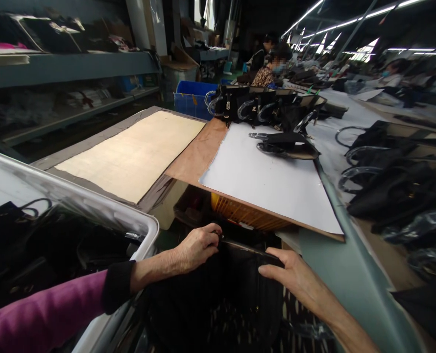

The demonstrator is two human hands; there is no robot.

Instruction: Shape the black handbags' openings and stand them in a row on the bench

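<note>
A black bag (247, 279) hangs low in front of me, below the table's front edge. My left hand (199, 247) is closed on the bag's upper left edge, with the fingertips curled over it. My right hand (289, 269) pinches the upper right edge between thumb and fingers. Dark material hides the lower part of the bag, so where it ends is hard to make out. Beyond it, another black bag (287, 146) with plastic-wrapped handles lies on a white sheet (262, 184).
To the left stands a white bin (148, 223) of black bags. More black bags (262, 105) line the table's back, with others (394, 171) at right. A pale board (130, 152), a blue crate (192, 100) and an orange basket (243, 211) are nearby. People (264, 76) sit farther off.
</note>
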